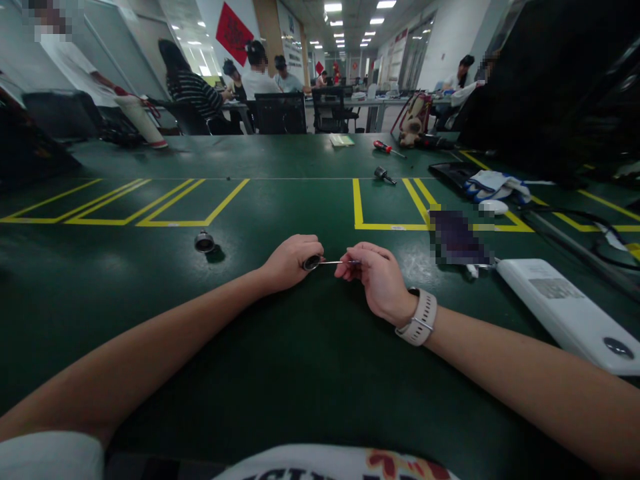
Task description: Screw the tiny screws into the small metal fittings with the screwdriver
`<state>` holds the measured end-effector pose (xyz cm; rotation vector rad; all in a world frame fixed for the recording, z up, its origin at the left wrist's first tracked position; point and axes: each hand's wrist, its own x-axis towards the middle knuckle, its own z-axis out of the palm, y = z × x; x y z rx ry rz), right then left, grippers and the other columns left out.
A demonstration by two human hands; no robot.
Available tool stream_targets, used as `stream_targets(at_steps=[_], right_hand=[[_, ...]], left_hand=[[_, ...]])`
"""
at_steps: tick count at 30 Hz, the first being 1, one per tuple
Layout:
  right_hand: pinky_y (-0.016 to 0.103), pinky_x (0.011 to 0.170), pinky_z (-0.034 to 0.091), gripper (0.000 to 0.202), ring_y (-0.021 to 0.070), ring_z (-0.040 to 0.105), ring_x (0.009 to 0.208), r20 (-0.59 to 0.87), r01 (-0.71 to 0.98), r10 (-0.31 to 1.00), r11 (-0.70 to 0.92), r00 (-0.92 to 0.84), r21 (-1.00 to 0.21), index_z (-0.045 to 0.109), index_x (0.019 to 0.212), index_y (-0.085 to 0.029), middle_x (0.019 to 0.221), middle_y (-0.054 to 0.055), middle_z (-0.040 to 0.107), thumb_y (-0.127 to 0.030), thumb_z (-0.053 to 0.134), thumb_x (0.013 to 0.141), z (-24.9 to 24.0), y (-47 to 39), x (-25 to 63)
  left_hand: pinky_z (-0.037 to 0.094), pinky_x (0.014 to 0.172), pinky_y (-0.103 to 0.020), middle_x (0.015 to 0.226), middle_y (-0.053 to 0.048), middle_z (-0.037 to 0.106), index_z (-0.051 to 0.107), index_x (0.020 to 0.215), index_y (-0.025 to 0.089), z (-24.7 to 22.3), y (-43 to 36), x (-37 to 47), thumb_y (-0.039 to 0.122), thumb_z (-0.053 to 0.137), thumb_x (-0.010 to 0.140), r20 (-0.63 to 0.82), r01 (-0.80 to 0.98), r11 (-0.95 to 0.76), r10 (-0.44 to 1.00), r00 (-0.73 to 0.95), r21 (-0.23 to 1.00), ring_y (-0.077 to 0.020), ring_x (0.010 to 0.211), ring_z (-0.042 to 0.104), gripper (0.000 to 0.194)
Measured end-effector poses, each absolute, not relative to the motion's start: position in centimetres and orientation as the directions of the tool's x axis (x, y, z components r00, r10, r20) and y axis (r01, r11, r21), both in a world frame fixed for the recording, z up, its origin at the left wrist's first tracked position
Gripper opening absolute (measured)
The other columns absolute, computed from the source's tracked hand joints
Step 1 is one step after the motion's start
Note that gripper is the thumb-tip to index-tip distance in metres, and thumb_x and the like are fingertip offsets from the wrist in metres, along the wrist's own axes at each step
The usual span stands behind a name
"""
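My left hand [294,262] is closed around a small dark cylindrical metal part [312,263], whose round open end faces right. In my right hand [376,275] a thin straight metal rod [331,263] is pinched between the fingers; its grip is mostly hidden. The rod's tip meets the rim of the metal part, though I cannot tell whether it goes inside. To the left of my left hand, a similar round metal part [204,241] rests on the green table [280,373]. Both wrists lie low over the tabletop.
Farther back lie a dark metal part with a stem [385,175] and a red-handled screwdriver [389,148]. At right are a white power bank [565,310], a blurred phone [459,237], a glove [495,185] and cables. Yellow tape [400,227] marks the table. People sit beyond.
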<state>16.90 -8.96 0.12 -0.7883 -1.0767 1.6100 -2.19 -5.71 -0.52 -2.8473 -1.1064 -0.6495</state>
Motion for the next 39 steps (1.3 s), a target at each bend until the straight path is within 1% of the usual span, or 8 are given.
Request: stream_targets(at_steps=[5,12,19,25,31,39], right_hand=[[0.028,0.056,0.037,0.019,0.0127,0.052,0.053,0.014,-0.379,0.969,-0.083,-0.245,-0.922,0.058,0.057,-0.019,0.053,0.000,0.060,-0.021,0.055,0.075,0.48,-9.18,16.86],[0.028,0.061,0.040,0.017,0.0126,0.055,0.059,0.044,-0.323,0.944,-0.068,-0.327,-0.944,0.059,0.062,-0.018,0.061,0.000,0.063,-0.024,0.055,0.078,0.43,-9.26,16.75],[0.027,0.056,0.039,0.018,0.0121,0.054,0.054,0.044,-0.362,0.962,-0.059,-0.271,-0.930,0.059,0.057,-0.017,0.054,0.000,0.061,-0.022,0.055,0.074,0.00,-8.89,16.62],[0.027,0.057,0.039,0.018,0.0123,0.054,0.054,0.048,-0.354,0.962,-0.052,-0.267,-0.934,0.058,0.058,-0.018,0.054,0.000,0.061,-0.023,0.055,0.075,-0.08,-8.98,16.74],[0.027,0.060,0.041,0.017,0.0122,0.055,0.058,0.065,-0.327,0.942,-0.049,-0.329,-0.944,0.060,0.061,-0.018,0.058,0.000,0.063,-0.023,0.055,0.077,0.03,-9.06,16.82],[0.027,0.056,0.039,0.019,0.0121,0.053,0.054,0.052,-0.342,0.956,-0.052,-0.290,-0.938,0.059,0.058,-0.017,0.053,0.000,0.061,-0.022,0.054,0.075,-0.10,-8.93,16.84]], left_hand=[[0.036,0.059,-0.027,0.064,-0.001,0.052,0.051,0.067,0.016,-0.32,-5.87,-2.07,0.010,0.048,0.079,0.376,0.664,-0.742,0.644,0.666,0.092,-0.0140,0.062,0.047,0.014],[0.036,0.061,-0.027,0.065,-0.001,0.052,0.051,0.069,0.016,-0.30,-5.88,-2.06,0.008,0.048,0.079,0.360,0.667,-0.741,0.643,0.676,0.071,-0.0143,0.064,0.048,0.013],[0.036,0.062,-0.026,0.068,-0.002,0.053,0.053,0.071,0.015,0.03,-6.18,-1.92,0.007,0.047,0.079,0.320,0.673,-0.738,0.648,0.691,0.041,-0.0144,0.067,0.049,0.013],[0.036,0.061,-0.026,0.068,-0.002,0.053,0.053,0.071,0.015,0.12,-6.26,-1.84,0.008,0.047,0.079,0.326,0.671,-0.741,0.639,0.696,0.021,-0.0146,0.066,0.048,0.012],[0.036,0.061,-0.026,0.068,-0.002,0.053,0.053,0.071,0.015,-0.04,-6.17,-1.90,0.009,0.048,0.080,0.346,0.669,-0.743,0.637,0.689,0.036,-0.0141,0.065,0.048,0.012],[0.036,0.060,-0.026,0.068,-0.001,0.053,0.052,0.070,0.015,-0.18,-6.11,-1.90,0.013,0.049,0.082,0.356,0.677,-0.735,0.644,0.677,0.040,-0.0135,0.063,0.048,0.012]])
